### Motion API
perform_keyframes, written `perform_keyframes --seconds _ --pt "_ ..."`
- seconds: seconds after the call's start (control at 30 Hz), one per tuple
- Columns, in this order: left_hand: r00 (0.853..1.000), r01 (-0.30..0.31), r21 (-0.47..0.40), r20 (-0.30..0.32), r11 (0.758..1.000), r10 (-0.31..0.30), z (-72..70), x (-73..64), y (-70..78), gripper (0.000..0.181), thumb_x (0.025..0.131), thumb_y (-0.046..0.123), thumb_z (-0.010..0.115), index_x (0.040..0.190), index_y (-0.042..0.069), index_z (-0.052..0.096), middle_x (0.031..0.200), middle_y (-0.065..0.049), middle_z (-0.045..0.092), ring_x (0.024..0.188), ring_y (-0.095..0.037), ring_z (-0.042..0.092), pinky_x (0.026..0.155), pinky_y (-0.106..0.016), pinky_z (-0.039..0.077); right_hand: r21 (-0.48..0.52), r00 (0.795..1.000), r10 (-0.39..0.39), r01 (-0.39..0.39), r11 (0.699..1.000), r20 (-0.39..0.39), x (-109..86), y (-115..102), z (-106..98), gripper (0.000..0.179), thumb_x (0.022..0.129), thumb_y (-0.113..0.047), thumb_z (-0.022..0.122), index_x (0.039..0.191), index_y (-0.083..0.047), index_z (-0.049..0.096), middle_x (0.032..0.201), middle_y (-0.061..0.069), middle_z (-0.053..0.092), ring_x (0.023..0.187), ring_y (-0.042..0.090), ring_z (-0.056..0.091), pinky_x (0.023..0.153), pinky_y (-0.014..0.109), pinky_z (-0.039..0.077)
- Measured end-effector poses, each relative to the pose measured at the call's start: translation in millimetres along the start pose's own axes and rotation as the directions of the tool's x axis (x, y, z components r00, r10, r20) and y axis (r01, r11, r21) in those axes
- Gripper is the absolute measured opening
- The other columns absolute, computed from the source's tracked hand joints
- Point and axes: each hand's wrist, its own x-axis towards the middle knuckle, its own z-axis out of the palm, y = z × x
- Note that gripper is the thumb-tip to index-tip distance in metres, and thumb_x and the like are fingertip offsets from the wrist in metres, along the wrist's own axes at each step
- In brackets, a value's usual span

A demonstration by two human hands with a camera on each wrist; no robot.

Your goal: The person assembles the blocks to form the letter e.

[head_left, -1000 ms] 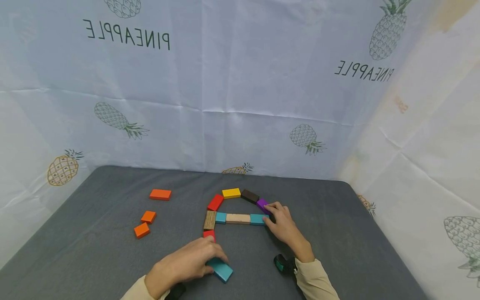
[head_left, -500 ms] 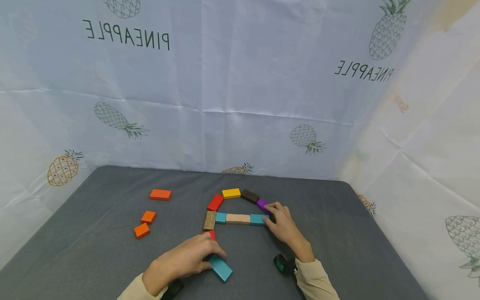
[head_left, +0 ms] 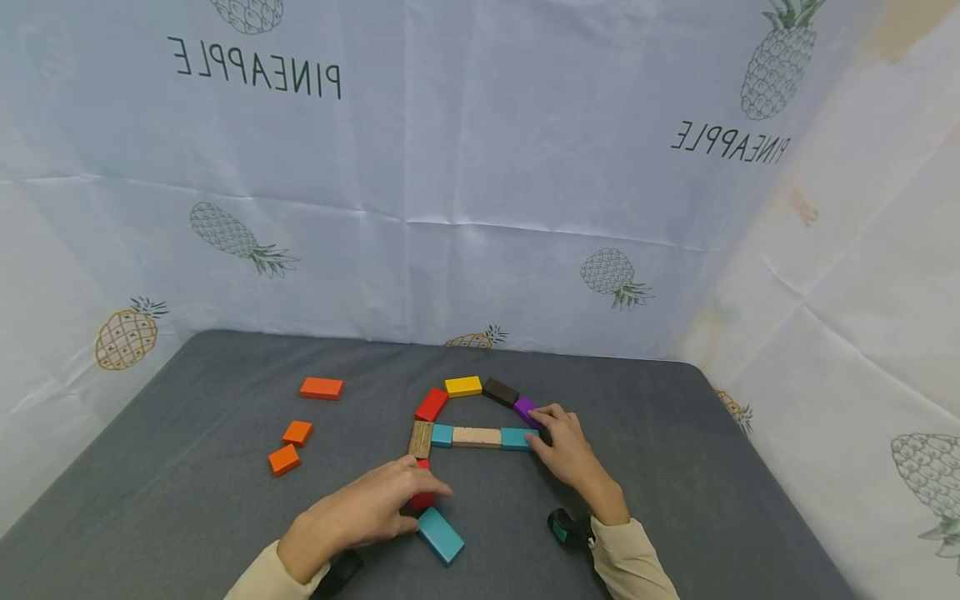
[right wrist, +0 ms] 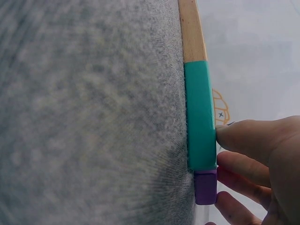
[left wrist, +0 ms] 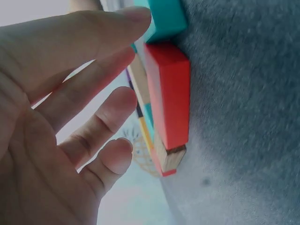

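Note:
My left hand (head_left: 367,506) is beside a teal block (head_left: 441,537) that lies slanted at the near end of the row. Its fingers spread above a red block (left wrist: 171,93), and the thumb overlaps the teal block in the left wrist view. At the row's right side my right hand (head_left: 570,458) rests its thumb by another teal block (right wrist: 200,115), its fingertips at a purple block (right wrist: 205,187). A brown wooden block (head_left: 421,439) stands beyond the red one, joined to a crossbar with a small teal block (head_left: 442,436) and a pale wooden block (head_left: 477,437).
Curving along the far side are a red block (head_left: 432,405), a yellow block (head_left: 462,387) and a dark brown block (head_left: 500,392). Orange blocks (head_left: 321,388) lie apart on the left of the grey table (head_left: 675,467). A pineapple-print curtain (head_left: 480,167) hangs behind.
My left hand has let go of the slanted teal block and drawn slightly left and away, uncovering more of the red block. The right hand has stayed put.

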Motion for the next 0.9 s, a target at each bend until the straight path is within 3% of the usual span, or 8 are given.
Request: perform_keyframes --seconds 0.27,0.9 --pt "0.999 -0.014 0.005 0.030 1.000 0.014 4.4 2.4 0.9 0.047 0.075 0.006 0.085 0.118 0.022 0.072 0.113 0.015 0.070 0.091 0.000 0.049 0.082 -0.023 0.050 -0.004 1.000 -0.014 0.014 1.000 -0.006 -0.5 0.1 -0.8 0.041 0.095 -0.015 0.066 0.133 0.001 0.060 0.131 0.015 0.056 0.117 0.035 0.047 0.094 0.053 0.044" --pt "0.998 -0.046 0.011 -0.037 0.999 0.046 11.6 3.5 1.0 0.041 0.074 0.012 0.087 0.110 0.024 0.074 0.107 0.015 0.071 0.088 0.001 0.048 0.079 -0.022 0.048 -0.003 1.000 -0.018 0.018 1.000 0.004 -2.1 -2.3 -2.3 0.039 0.095 -0.014 0.065 0.132 0.001 0.061 0.131 0.015 0.056 0.117 0.035 0.047 0.095 0.054 0.044"
